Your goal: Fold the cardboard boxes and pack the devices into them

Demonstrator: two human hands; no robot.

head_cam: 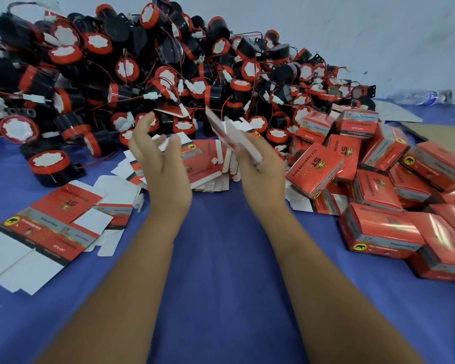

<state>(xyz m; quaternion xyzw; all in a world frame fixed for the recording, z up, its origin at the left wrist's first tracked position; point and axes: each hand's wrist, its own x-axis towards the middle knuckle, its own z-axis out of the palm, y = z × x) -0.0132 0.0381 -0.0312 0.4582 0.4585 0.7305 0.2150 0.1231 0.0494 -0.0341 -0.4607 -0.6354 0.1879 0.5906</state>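
Just one view here, a head-worn wide-angle cam looking forward and down, close over both bare forearms. It faces a blue cloth-covered table (221, 245), reaching past the hands to a pale wall (352, 22) beyond.

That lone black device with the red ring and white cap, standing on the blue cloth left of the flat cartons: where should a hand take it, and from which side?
Judging by its pose, grip the black-and-red cylindrical device around its red ring, coming down from above. It stands cap-up and apart from the pile, so the round rim is exposed, while its wire trails off to the right.
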